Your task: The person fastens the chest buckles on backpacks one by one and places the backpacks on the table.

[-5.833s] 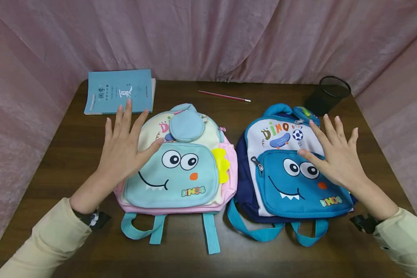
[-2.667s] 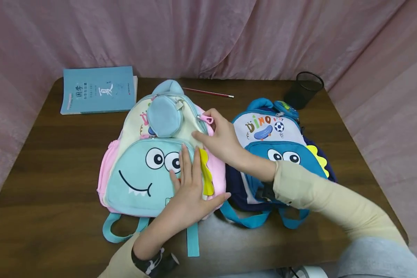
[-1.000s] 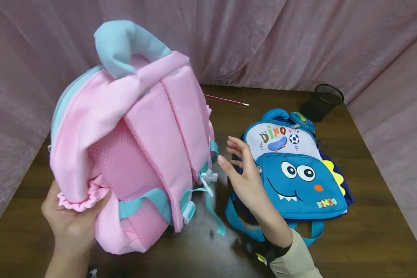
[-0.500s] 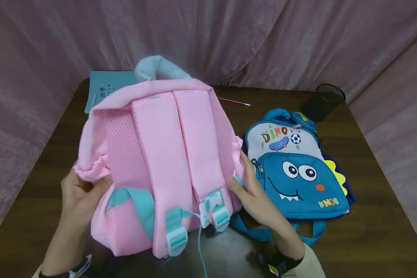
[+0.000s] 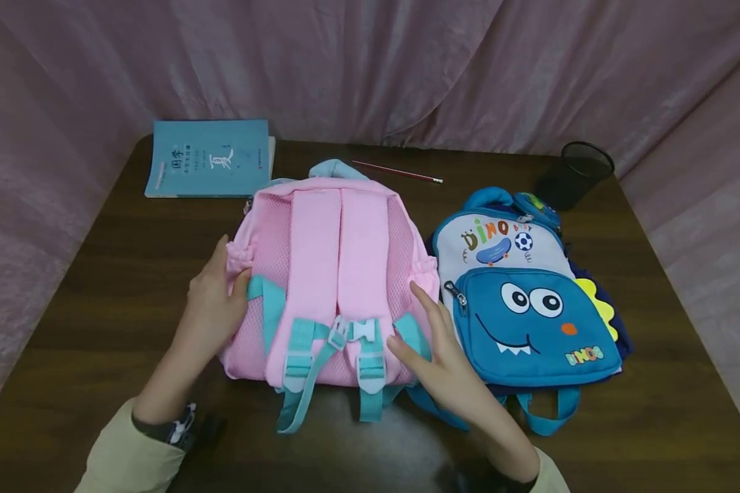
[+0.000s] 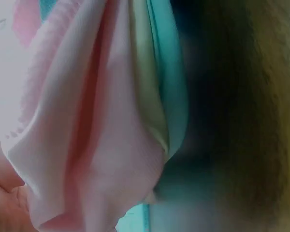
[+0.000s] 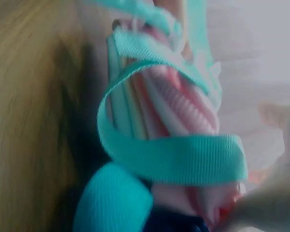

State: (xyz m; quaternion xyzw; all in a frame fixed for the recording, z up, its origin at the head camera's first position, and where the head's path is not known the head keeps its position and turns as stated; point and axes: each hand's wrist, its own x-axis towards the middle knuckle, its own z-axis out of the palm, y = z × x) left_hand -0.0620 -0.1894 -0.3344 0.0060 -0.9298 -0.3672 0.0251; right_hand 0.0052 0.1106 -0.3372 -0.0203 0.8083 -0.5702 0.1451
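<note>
A pink backpack lies with its back panel and shoulder straps facing up in the head view, its turquoise webbing straps hanging toward the near edge. My left hand grips its left side by the side pocket, thumb on top; the fingertips are hidden behind the bag. On the other side, my right hand rests at the bag's edge with thumb and fingers spread. In the right wrist view a turquoise strap loops beside that hand. The left wrist view shows the pink side fabric close up.
Directly right of the pink backpack is a blue dinosaur backpack, face up. A blue book lies at the back left, a red pencil at the back middle, and a black mesh pen holder at the back right of the brown table.
The pink backpack was face up, got lifted and turned over, and now lies back up on the table. My right hand has loosened its hold on the bag's right side.
</note>
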